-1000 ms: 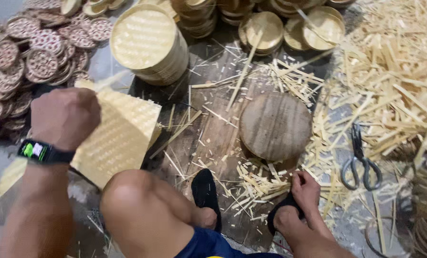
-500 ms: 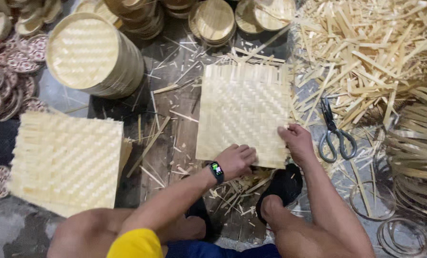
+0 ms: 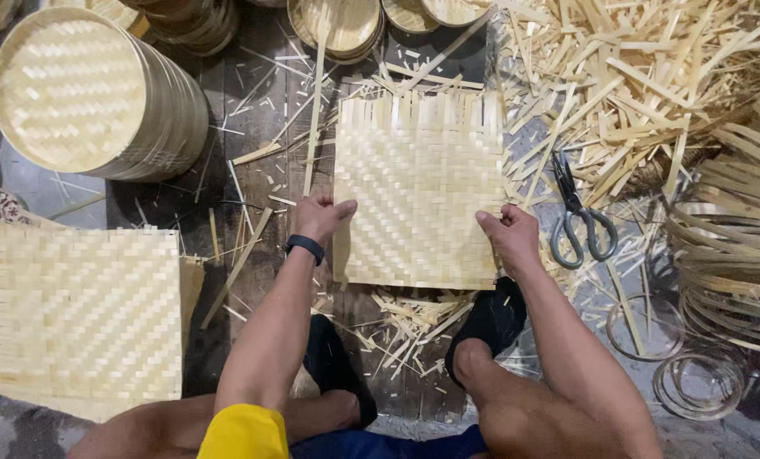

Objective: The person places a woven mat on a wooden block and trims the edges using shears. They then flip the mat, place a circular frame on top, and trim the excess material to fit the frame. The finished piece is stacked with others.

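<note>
Both hands have slid outward along the mat's lower part since half a second ago: then they lay together at its near edge, now each sits at a side edge. Left hand (image 3: 319, 217) has its fingers (image 3: 343, 206) curled and its thumb pressed on the lower left edge of the woven bamboo mat (image 3: 418, 183); whether any finger is tucked under that edge cannot be told. Right hand (image 3: 509, 234) is bunched at the lower right edge, its fingertips on the mat's margin. The mat lies flat on the dark plank floor (image 3: 261, 127) in front of the knees, its near corners between the two hands, and hides the round wooden block seen a second ago.

Judged from its state, the weave is complete but untrimmed: loose strip ends stick out along its far and side edges. The scissors (image 3: 577, 223) lie untouched just right of the right hand. A second woven mat (image 3: 74, 314) lies well to the left, a stack of finished round trays (image 3: 82, 93) beyond it, bamboo hoops (image 3: 728, 255) at the right, and offcuts (image 3: 652, 93) heaped behind.
</note>
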